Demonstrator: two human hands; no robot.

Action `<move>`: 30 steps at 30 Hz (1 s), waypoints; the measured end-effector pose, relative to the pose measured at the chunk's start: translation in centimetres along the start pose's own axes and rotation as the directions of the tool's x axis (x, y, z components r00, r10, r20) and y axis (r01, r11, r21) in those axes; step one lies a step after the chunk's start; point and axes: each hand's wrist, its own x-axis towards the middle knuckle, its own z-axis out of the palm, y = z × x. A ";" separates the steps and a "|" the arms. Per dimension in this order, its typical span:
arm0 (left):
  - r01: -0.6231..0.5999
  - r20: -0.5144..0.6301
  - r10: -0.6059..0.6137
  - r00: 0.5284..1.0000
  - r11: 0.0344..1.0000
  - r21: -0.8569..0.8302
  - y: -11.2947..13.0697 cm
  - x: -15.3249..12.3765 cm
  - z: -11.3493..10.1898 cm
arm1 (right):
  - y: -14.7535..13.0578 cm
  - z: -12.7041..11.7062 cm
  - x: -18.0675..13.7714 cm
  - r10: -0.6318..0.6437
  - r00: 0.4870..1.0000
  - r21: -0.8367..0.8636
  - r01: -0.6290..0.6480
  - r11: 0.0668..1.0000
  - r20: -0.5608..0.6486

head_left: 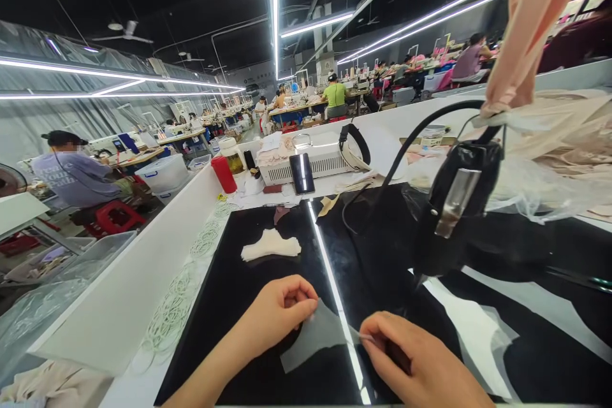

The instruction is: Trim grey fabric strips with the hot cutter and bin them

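Between my two hands a thin, see-through piece of fabric (313, 338) is stretched just over the glossy black tabletop (229, 325). My left hand (282, 309) pinches its upper left corner between thumb and fingers. At its right tip, my right hand (411, 354) grips the edge the same way. Beyond my left hand lies a small stack of cream fabric pieces (271, 245). To the right of my right hand rest white cut pieces (478, 325), with sheer material around their edges.
A black handheld tool (459, 197) with a thick cable hangs over the right side, tied with pink cloth (530, 32). Pale green elastic loops (174, 312) line the left edge. At the back stand a phone (301, 173), a white vented box (320, 156) and a red cup (223, 174).
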 end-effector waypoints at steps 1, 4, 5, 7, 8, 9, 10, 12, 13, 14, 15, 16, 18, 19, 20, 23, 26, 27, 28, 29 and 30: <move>-0.023 -0.051 0.025 0.998 0.999 0.041 -0.3 0.2 0.2 | 0.5 0.2 -0.1 -0.027 0.999 -0.046 0.026 0.999 -0.020; -0.090 -0.175 0.120 0.977 0.981 0.172 -0.7 0.4 0.9 | 2.0 0.3 -0.4 -0.146 0.987 -0.169 0.134 0.976 -0.064; -0.122 -0.179 0.164 0.970 0.968 0.221 -0.7 0.3 1.1 | 2.4 0.0 -0.6 -0.185 0.980 -0.210 0.168 0.963 -0.068; -0.221 -0.123 0.276 0.953 0.915 0.339 -1.0 -0.2 1.4 | 2.7 -0.8 -1.1 -0.245 0.968 -0.288 0.218 0.933 -0.062; -0.287 -0.071 0.343 0.937 0.867 0.407 -1.3 -0.3 1.6 | 2.8 -1.5 -1.4 -0.261 0.964 -0.322 0.230 0.918 -0.057; -0.352 -0.022 0.407 0.913 0.814 0.462 -1.6 -0.4 1.7 | 2.8 -2.3 -1.8 -0.264 0.963 -0.353 0.226 0.908 -0.060; -0.409 0.020 0.464 0.886 0.759 0.507 -2.1 -0.4 1.8 | 2.9 -3.1 -2.1 -0.253 0.964 -0.382 0.206 0.901 -0.079; -0.518 0.064 0.589 0.805 0.648 0.558 -3.3 -0.1 2.0 | 3.4 -5.3 -2.6 -0.202 0.965 -0.448 0.108 0.887 -0.168; -0.549 0.062 0.640 0.766 0.600 0.582 -3.9 0.1 2.1 | 4.0 -6.4 -2.8 -0.173 0.958 -0.483 0.043 0.874 -0.228; -0.573 0.062 0.682 0.728 0.557 0.601 -4.4 0.4 2.1 | 4.7 -7.6 -3.0 -0.150 0.945 -0.519 -0.024 0.854 -0.290; -0.585 0.062 0.711 0.701 0.522 0.621 -4.8 0.7 2.1 | 5.5 -8.8 -3.0 -0.137 0.932 -0.552 -0.078 0.830 -0.337; -0.588 0.062 0.731 0.680 0.493 0.641 -5.2 0.9 2.1 | 6.4 -9.9 -3.1 -0.128 0.917 -0.578 -0.125 0.806 -0.377; -0.596 0.086 0.756 0.649 0.435 0.675 -5.8 1.2 1.8 | 8.3 -11.5 -2.8 -0.135 0.893 -0.620 -0.182 0.763 -0.429; -0.600 0.105 0.763 0.638 0.406 0.689 -6.1 1.3 1.7 | 9.2 -12.1 -2.5 -0.145 0.888 -0.639 -0.193 0.745 -0.437; -0.603 0.124 0.766 0.630 0.382 0.700 -6.4 1.3 1.6 | 9.9 -12.4 -2.2 -0.158 0.887 -0.659 -0.193 0.727 -0.434; -0.599 0.157 0.760 0.630 0.348 0.721 -7.0 1.4 1.4 | 11.3 -12.6 -1.0 -0.188 0.906 -0.717 -0.159 0.679 -0.378; -0.576 0.128 0.752 0.646 0.371 0.728 -7.4 1.5 1.5 | 11.7 -12.4 0.0 -0.187 0.930 -0.759 -0.130 0.638 -0.317; -0.572 0.121 0.750 0.651 0.380 0.727 -7.6 1.5 1.6 | 11.8 -12.3 0.2 -0.181 0.934 -0.766 -0.130 0.630 -0.307; -0.568 0.113 0.746 0.657 0.390 0.725 -7.7 1.5 1.6 | 11.8 -12.4 0.3 -0.172 0.937 -0.769 -0.135 0.625 -0.304; -0.562 0.108 0.740 0.664 0.399 0.724 -7.9 1.5 1.7 | 11.9 -12.4 0.4 -0.162 0.938 -0.768 -0.143 0.624 -0.307; -0.562 0.112 0.735 0.669 0.401 0.723 -8.0 1.5 1.7 | 12.0 -12.4 0.4 -0.151 0.937 -0.762 -0.156 0.628 -0.316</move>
